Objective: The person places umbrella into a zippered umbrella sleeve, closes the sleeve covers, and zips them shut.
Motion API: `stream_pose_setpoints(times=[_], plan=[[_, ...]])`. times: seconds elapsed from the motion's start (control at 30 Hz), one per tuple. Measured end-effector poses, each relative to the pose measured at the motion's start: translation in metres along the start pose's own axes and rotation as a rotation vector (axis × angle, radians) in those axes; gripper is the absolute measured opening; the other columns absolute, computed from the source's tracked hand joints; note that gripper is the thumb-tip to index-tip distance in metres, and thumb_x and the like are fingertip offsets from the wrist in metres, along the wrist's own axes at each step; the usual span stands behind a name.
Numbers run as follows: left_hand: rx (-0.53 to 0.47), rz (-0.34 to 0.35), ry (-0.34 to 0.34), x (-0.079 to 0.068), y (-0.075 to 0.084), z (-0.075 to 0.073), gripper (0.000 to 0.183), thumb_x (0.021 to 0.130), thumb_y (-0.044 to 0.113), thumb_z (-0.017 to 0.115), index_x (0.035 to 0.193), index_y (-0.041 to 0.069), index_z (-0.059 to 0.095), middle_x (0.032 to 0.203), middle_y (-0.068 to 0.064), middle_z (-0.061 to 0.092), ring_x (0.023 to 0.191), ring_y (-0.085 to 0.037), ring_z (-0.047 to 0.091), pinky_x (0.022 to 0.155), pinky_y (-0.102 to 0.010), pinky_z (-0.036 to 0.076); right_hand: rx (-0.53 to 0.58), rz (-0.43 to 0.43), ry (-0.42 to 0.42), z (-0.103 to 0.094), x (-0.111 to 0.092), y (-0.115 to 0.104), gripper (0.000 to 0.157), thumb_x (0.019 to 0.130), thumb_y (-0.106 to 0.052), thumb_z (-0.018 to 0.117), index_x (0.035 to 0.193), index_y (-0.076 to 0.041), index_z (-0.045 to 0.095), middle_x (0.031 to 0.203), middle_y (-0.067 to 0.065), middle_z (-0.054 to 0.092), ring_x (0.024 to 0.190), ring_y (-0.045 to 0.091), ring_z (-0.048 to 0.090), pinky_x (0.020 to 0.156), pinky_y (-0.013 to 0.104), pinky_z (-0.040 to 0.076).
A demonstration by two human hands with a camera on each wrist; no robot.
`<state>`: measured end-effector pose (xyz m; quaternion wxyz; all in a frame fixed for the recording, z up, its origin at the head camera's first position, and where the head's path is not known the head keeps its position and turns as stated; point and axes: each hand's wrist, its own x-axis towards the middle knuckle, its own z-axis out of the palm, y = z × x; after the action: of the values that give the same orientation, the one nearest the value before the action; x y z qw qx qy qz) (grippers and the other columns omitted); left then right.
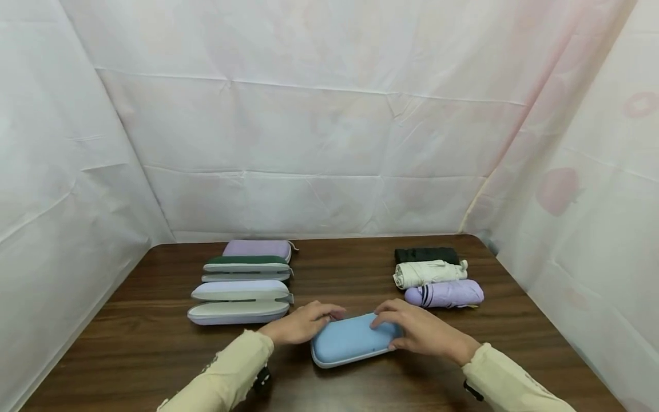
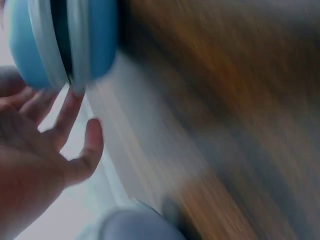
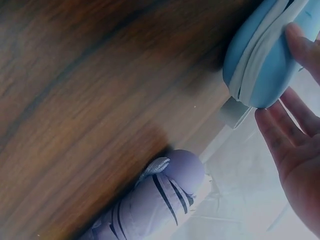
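Note:
A light-blue zip glasses case lies near the table's front, with pale piping along its seam. In the left wrist view a dark gap shows between the case's two halves. My right hand grips its right end, thumb at the near edge and fingers over the top; the right wrist view shows the thumb beside the piping. At the left end is my left hand, fingers extended, fingertips right at the seam, and thumb held apart from the case.
On the left lie a white case and a green case, both gaping, with a purple case behind. To the right lie folded umbrellas: black, white and lilac. White sheets surround the wooden table.

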<state>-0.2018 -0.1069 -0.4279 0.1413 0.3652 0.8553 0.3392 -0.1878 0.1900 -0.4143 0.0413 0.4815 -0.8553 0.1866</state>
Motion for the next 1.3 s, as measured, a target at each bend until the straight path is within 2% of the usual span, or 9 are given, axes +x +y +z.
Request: stream_pose_setpoints(times=[0.13, 0.27, 0.47, 0.63, 0.77, 0.87, 1.03, 1.17, 1.3], plan=[[-0.029, 0.016, -0.090, 0.003, -0.009, -0.010, 0.039, 0.095, -0.011, 0.040, 0.127, 0.000, 0.060, 0.123, -0.009, 0.061, 0.116, -0.015, 0.053, 0.094, -0.026, 0.042, -0.025, -0.017, -0.019, -0.003, 0.002, 0.000, 0.042, 0.073, -0.022, 0.084, 0.111, -0.021, 0.064, 0.125, 0.004, 0.055, 0.113, 0.019, 0.052, 0.087, 0.036, 0.047], [0.012, 0.014, -0.106, 0.006, -0.014, -0.015, 0.034, 0.092, -0.010, 0.050, 0.118, 0.004, 0.067, 0.116, -0.004, 0.066, 0.109, -0.010, 0.056, 0.088, -0.023, 0.045, -0.045, -0.048, -0.046, -0.008, 0.008, -0.004, 0.035, 0.076, -0.026, 0.082, 0.106, -0.020, 0.066, 0.135, 0.003, 0.051, 0.125, 0.023, 0.047, 0.092, 0.039, 0.045], [0.167, 0.017, -0.043, 0.014, -0.016, -0.017, 0.017, 0.090, 0.000, 0.063, 0.101, 0.007, 0.074, 0.099, 0.000, 0.070, 0.092, -0.005, 0.061, 0.078, -0.022, 0.048, -0.099, -0.011, -0.098, -0.010, 0.024, -0.013, 0.034, 0.077, -0.046, 0.077, 0.097, -0.020, 0.067, 0.133, 0.000, 0.055, 0.126, 0.022, 0.047, 0.090, 0.036, 0.046], [0.402, 0.038, 0.036, 0.013, -0.010, -0.017, 0.008, 0.088, 0.012, 0.069, 0.087, 0.017, 0.075, 0.086, 0.010, 0.069, 0.081, -0.002, 0.058, 0.074, -0.027, 0.043, -0.066, 0.001, -0.134, -0.006, 0.035, -0.012, 0.041, 0.074, -0.040, 0.081, 0.104, -0.016, 0.067, 0.119, -0.002, 0.063, 0.112, 0.013, 0.056, 0.085, 0.030, 0.048], [0.578, 0.087, 0.104, 0.006, -0.011, -0.015, 0.005, 0.087, 0.021, 0.071, 0.083, 0.021, 0.073, 0.081, 0.016, 0.064, 0.077, -0.004, 0.051, 0.067, -0.028, 0.031, -0.034, -0.027, -0.177, -0.004, 0.038, -0.010, 0.048, 0.077, -0.035, 0.080, 0.118, -0.018, 0.063, 0.121, 0.000, 0.061, 0.108, 0.011, 0.057, 0.086, 0.030, 0.047], [0.672, 0.138, 0.122, 0.001, -0.013, -0.015, 0.005, 0.088, 0.024, 0.070, 0.084, 0.022, 0.072, 0.082, 0.015, 0.064, 0.077, -0.006, 0.050, 0.065, -0.027, 0.027, -0.087, -0.041, -0.220, -0.004, 0.038, -0.011, 0.054, 0.080, -0.035, 0.077, 0.130, -0.024, 0.059, 0.129, 0.003, 0.057, 0.118, 0.019, 0.052, 0.093, 0.037, 0.045], [0.834, 0.241, 0.146, -0.004, -0.014, -0.016, 0.005, 0.088, 0.025, 0.070, 0.083, 0.024, 0.072, 0.082, 0.014, 0.063, 0.076, -0.007, 0.050, 0.065, -0.027, 0.022, -0.119, -0.043, -0.247, -0.004, 0.040, -0.012, 0.053, 0.083, -0.035, 0.075, 0.133, -0.028, 0.058, 0.133, 0.005, 0.055, 0.120, 0.023, 0.050, 0.093, 0.040, 0.044], [0.900, 0.289, 0.175, -0.008, -0.016, -0.017, 0.005, 0.086, 0.026, 0.071, 0.081, 0.025, 0.072, 0.080, 0.014, 0.063, 0.075, -0.008, 0.050, 0.065, -0.027, 0.020, -0.091, -0.028, -0.253, -0.003, 0.037, -0.012, 0.053, 0.084, -0.034, 0.073, 0.134, -0.028, 0.057, 0.135, 0.006, 0.054, 0.121, 0.026, 0.048, 0.094, 0.042, 0.043], [0.881, 0.297, 0.183, -0.014, -0.020, -0.017, 0.005, 0.086, 0.025, 0.072, 0.081, 0.024, 0.071, 0.079, 0.014, 0.063, 0.074, -0.009, 0.049, 0.065, -0.028, 0.020, -0.073, 0.000, -0.251, -0.002, 0.032, -0.010, 0.053, 0.085, -0.035, 0.072, 0.136, -0.029, 0.055, 0.137, 0.009, 0.052, 0.123, 0.028, 0.048, 0.095, 0.046, 0.042]])
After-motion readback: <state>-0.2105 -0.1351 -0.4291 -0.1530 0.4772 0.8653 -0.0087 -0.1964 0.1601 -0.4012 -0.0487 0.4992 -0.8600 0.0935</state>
